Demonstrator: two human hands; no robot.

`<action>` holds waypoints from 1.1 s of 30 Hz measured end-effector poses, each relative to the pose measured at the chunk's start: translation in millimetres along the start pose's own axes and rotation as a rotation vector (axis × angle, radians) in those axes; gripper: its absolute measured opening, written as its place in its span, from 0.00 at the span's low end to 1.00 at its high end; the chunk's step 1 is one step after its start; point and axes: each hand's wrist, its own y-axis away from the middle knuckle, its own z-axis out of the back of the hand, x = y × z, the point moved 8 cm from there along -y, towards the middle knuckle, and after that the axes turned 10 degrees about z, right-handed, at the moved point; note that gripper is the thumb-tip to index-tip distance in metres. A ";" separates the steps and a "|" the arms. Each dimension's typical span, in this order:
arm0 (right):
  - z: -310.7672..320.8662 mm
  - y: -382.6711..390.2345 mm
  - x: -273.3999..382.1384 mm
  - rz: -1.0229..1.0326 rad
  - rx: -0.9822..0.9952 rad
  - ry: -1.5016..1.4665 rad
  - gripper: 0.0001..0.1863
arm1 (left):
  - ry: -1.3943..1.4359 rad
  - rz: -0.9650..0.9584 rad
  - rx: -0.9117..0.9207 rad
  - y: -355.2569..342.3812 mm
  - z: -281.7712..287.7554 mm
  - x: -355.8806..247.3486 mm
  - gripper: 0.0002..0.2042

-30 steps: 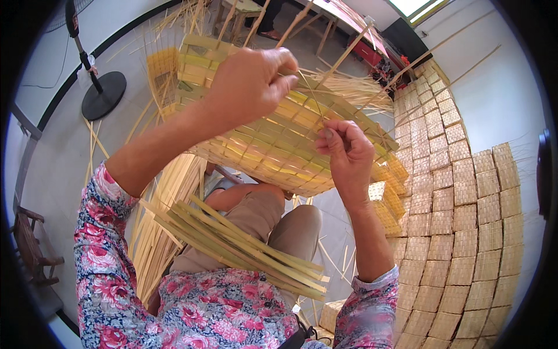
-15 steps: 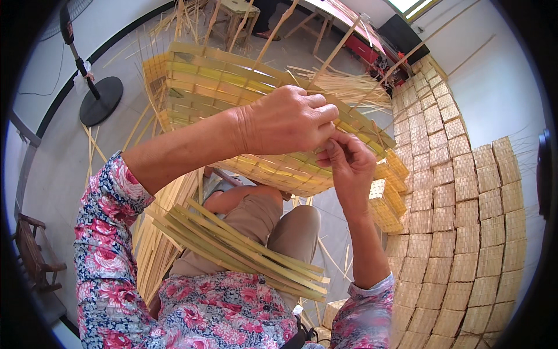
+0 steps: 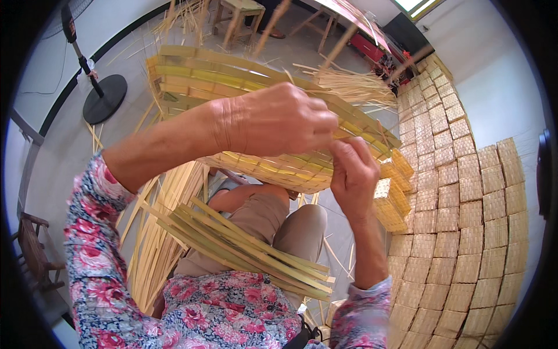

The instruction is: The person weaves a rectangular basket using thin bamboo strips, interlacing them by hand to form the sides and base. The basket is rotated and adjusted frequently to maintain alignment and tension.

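Hands met at the woven mat's [image 3: 261,168] near edge, left hand [image 3: 279,122] and right hand [image 3: 351,174] both pinching thin strips that looked light, springy, easily split.

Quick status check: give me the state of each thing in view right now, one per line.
Left hand: closed, gripping the woven piece's edge.
Right hand: fingers pinched on a strip at the same edge.
Woven bamboo piece: part-woven, held up above the lap, loose strip ends sticking out.
Bundle of green strips: loose, lying across the lap.
Finished woven squares: stacked in rows on the right.
Standing fan: upright on the floor.
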 end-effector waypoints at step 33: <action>10.2 -18.5 9.8 -0.268 0.041 -0.210 0.15 | 0.370 0.329 -0.006 -4.5 30.1 22.0 0.03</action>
